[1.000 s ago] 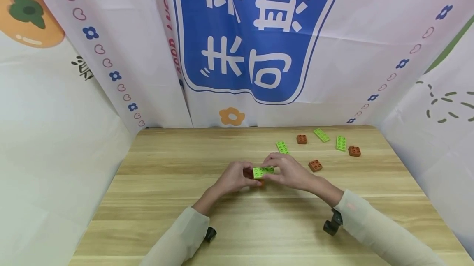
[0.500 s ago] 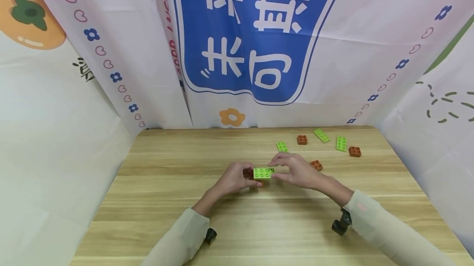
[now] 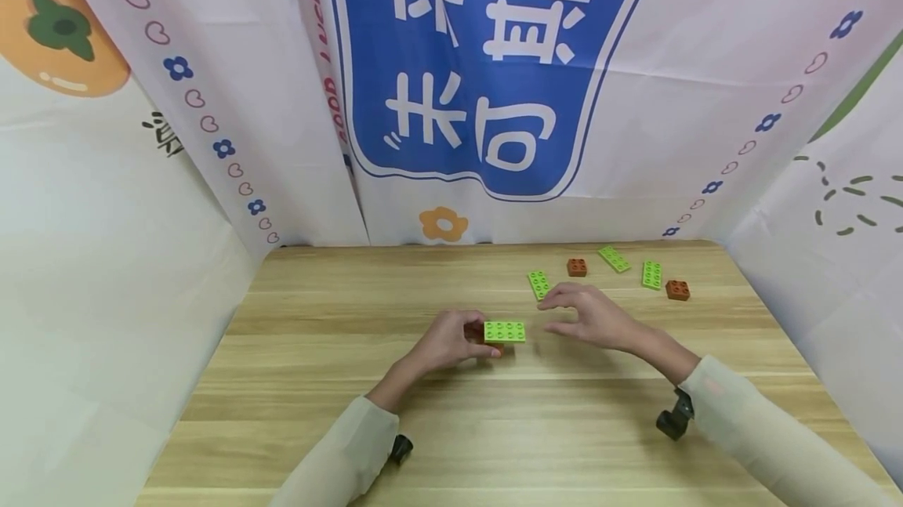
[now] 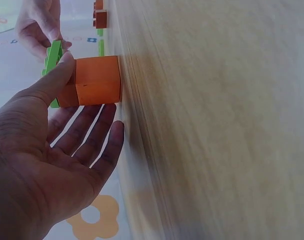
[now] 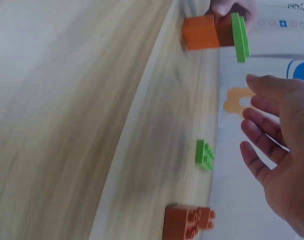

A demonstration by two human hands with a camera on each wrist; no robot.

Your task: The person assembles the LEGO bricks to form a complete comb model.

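Observation:
My left hand (image 3: 451, 340) holds a small stack of toy bricks standing on the table, thumb on the near side and fingers on the far side. At the bottom of the stack is an orange block (image 4: 98, 80), with a reddish-brown brick (image 5: 224, 32) above it. A bright green studded plate (image 3: 505, 332) lies flat on top and overhangs to the right. To the right of the stack, apart from it, my right hand (image 3: 592, 319) hovers with loosely bent fingers and nothing between them. Its fingertips are near a loose green plate (image 3: 539, 285).
Farther back on the wooden table (image 3: 339, 280) lie two more green plates, one at the back (image 3: 614, 259) and one to its right (image 3: 652, 274). Brown bricks sit near them, one left (image 3: 577, 267) and one right (image 3: 678, 290). A printed cloth (image 3: 635, 146) hangs behind the table.
My right hand has let go of the green plate on the stack and moved right, now covering a loose brown brick in the head view. The left hand stays in place.

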